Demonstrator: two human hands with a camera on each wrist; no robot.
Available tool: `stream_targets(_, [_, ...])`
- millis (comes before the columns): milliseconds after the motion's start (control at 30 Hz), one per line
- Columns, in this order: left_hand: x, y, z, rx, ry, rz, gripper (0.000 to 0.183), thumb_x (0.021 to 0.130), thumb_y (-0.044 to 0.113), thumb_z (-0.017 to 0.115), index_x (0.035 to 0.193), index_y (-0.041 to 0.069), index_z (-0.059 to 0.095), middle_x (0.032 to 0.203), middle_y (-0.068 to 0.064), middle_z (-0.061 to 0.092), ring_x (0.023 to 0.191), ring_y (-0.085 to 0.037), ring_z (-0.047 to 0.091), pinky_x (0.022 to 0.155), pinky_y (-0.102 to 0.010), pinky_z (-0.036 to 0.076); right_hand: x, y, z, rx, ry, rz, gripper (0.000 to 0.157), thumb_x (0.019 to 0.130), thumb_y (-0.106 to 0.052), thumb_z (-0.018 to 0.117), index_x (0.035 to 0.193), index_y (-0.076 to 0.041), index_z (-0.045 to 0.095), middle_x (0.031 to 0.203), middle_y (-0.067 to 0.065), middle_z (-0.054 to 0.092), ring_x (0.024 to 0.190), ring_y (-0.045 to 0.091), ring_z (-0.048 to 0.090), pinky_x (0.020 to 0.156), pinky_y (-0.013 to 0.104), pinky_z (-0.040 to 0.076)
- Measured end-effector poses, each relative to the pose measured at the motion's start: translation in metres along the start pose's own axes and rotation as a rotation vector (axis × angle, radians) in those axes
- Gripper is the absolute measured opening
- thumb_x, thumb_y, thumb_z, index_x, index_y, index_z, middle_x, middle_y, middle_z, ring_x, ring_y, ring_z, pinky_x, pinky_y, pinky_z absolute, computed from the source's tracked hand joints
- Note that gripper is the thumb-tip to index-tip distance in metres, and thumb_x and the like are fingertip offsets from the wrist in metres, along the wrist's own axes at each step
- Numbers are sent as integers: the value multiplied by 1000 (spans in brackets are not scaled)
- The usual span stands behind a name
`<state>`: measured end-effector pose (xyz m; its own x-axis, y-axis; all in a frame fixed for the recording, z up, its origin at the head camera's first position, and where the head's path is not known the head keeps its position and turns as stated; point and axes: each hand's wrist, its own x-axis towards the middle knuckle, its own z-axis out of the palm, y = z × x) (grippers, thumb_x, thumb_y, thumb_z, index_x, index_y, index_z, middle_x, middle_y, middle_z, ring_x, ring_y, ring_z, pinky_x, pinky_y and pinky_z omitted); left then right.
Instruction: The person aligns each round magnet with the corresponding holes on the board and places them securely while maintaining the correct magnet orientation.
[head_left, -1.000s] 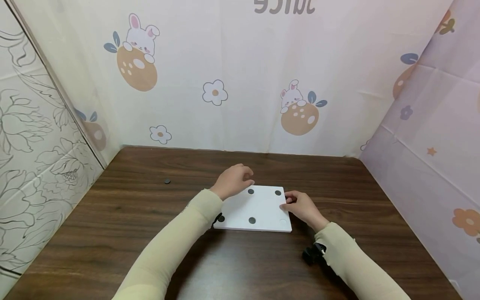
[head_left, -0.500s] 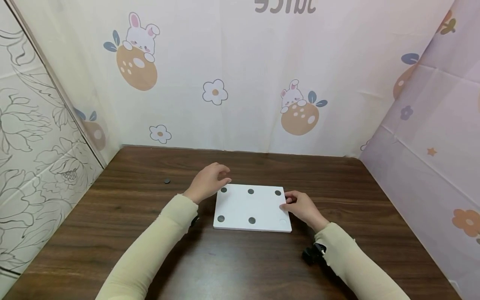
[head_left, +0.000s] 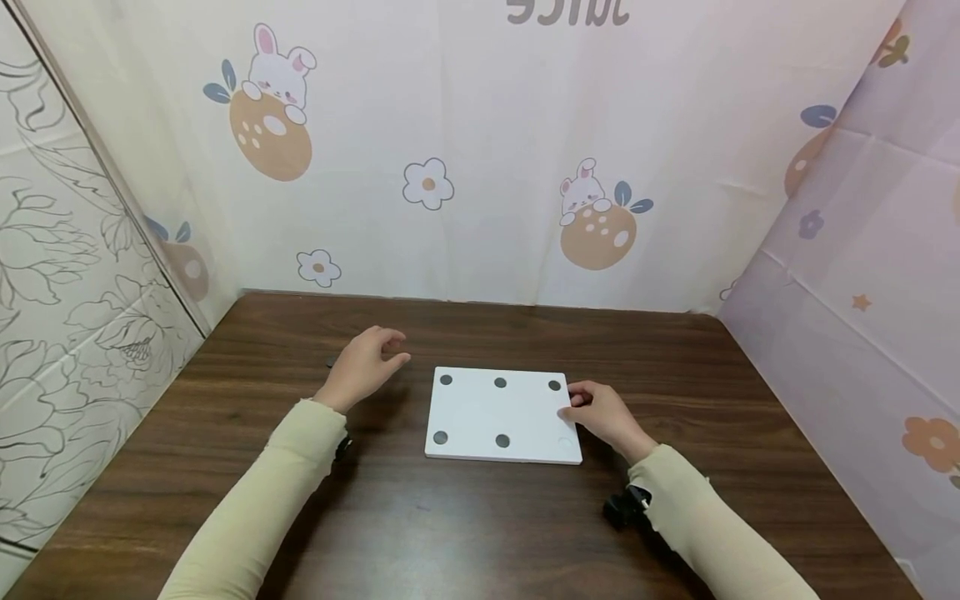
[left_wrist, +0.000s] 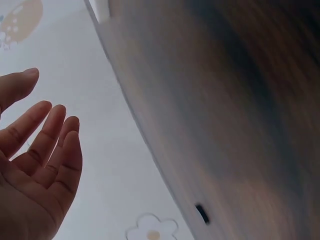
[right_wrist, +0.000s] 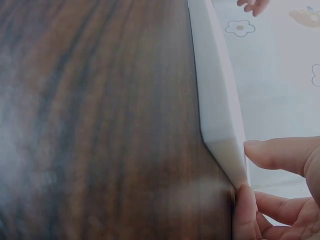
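A flat white board [head_left: 487,412] lies on the table, bearing several dark round discs, such as the near middle disc [head_left: 502,441]. Near its front right corner shows a faint bare ring [head_left: 566,443]. My right hand [head_left: 603,414] holds the board's right edge, thumb on top; in the right wrist view the fingers [right_wrist: 245,212] touch its side. Left of the board, my left hand [head_left: 363,367] is in the air with loosely bent fingers, holding nothing. A loose dark disc [left_wrist: 202,214] lies on the table, mostly hidden behind that hand in the head view.
The brown wooden table [head_left: 450,533] reaches back to a printed curtain [head_left: 480,233]. Patterned sheets also hang along the left and right sides. A black device [head_left: 626,507] is strapped at my right wrist.
My left hand has moved left, off the board and toward the loose disc, uncovering the board's left side. The right hand and the board have stayed in place.
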<state>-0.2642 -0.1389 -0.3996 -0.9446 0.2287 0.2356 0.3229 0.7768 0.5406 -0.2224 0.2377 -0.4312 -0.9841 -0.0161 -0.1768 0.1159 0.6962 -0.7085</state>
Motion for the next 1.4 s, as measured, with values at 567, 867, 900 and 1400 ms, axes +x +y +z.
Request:
stream_targets(567, [-13, -56, -27, 0, 45, -101, 41, 89, 26, 60, 123, 4, 54, 116, -17, 54, 102, -33, 57, 84, -48, 46, -2, -2, 0, 1, 4, 14, 49, 79, -21, 72, 120, -2, 54, 96, 10, 54, 84, 21, 48, 69, 28, 40])
stream_targets(867, [-16, -76, -37, 21, 39, -133, 42, 90, 23, 60, 124, 0, 53, 118, -21, 52, 104, -36, 56, 85, -50, 45, -3, -3, 0, 8, 0, 11, 49, 80, -21, 71, 121, -1, 54, 97, 10, 54, 84, 21, 47, 69, 28, 40])
stream_targets(900, [-16, -78, -38, 27, 35, -136, 42, 90, 23, 60, 124, -1, 53, 118, -21, 52, 105, -37, 55, 85, -50, 45, -3, -3, 0, 7, 1, 10, 50, 79, -21, 71, 121, -1, 54, 97, 10, 54, 84, 21, 47, 69, 28, 40])
stream_targets(1400, [-15, -95, -43, 100, -91, -213, 45, 90, 25, 59, 126, -1, 52, 124, -25, 51, 109, -41, 51, 87, -54, 42, -1, -2, 1, 5, 2, 21, 48, 80, -20, 71, 121, -2, 54, 97, 9, 54, 84, 21, 47, 69, 27, 40])
